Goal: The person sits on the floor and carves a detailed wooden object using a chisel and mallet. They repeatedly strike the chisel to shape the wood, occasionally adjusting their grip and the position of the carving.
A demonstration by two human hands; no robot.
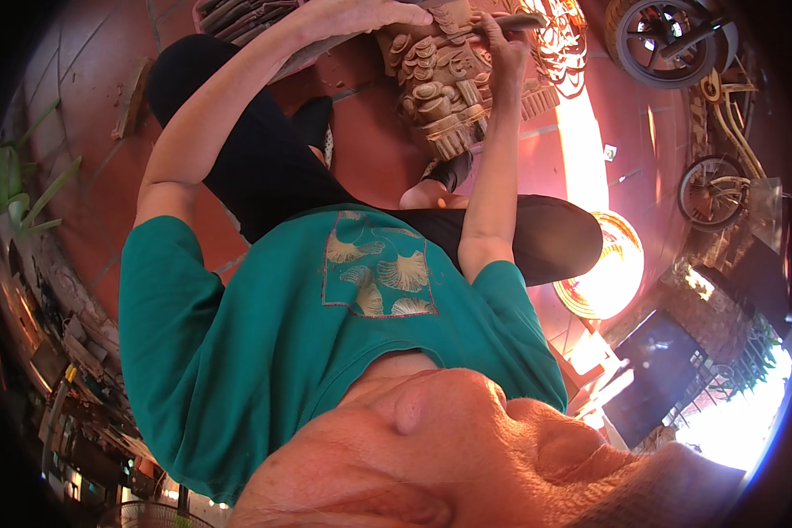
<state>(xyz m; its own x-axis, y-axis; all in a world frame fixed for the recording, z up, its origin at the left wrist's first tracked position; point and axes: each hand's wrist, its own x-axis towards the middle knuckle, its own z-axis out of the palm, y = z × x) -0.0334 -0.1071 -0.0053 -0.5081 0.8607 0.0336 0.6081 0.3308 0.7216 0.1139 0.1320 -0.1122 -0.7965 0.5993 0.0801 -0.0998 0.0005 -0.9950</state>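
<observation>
A carved wooden piece [436,79] with scrolls and rounded relief lies in front of my crossed legs. My left hand [383,12] rests at its upper left edge, with one digit stretched out over the wood; the upper frame edge cuts off the rest of that hand. Closed around a slim, dark-handled carving tool [524,22], my right hand [504,48] is at the carving's upper right. The tool lies roughly level across the wood, and its working tip is hard to make out.
Beyond my left forearm sits a pink crate [204,16] of dark, long pieces. A wood offcut [132,99] lies on the red tile floor [88,158]. On the right are a round woven item [620,264] in bright sun, a wheel [660,40] and a small bicycle [717,189].
</observation>
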